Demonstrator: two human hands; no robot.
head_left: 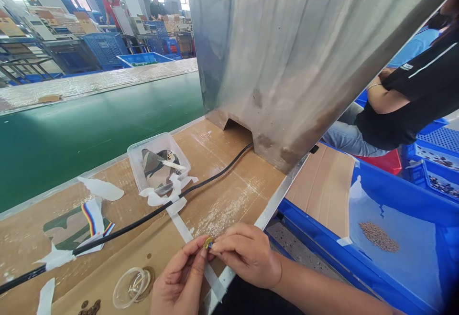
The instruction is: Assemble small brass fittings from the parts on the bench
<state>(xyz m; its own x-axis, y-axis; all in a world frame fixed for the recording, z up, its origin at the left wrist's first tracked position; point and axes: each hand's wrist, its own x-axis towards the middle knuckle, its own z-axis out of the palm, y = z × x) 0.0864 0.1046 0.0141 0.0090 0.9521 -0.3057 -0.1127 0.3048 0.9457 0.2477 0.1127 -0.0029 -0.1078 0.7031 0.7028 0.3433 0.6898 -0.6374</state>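
Near the front edge of the cardboard-covered bench, my two hands meet fingertip to fingertip. My left hand point(184, 276) pinches a small gold-coloured round piece point(207, 243) between thumb and forefinger. My right hand point(247, 253) is closed, its fingertips pressed together at the right side of that piece. A speck of blue shows there, too small to name; whatever the right fingertips grip is hidden. To the left of my left hand stands a small clear plastic cup point(120, 290) with thin pale bits inside. Several dark brown discs point(91, 308) lie at the bottom edge.
A black cable point(215, 175), taped down, crosses the bench point(247, 195) into a notch under a tall metal panel point(287, 66). A clear tub point(134, 162) holds camouflage cloth. At right, a blue bin point(423, 210) carries a pile of small brown pieces. A seated person point(405, 100) is beyond.
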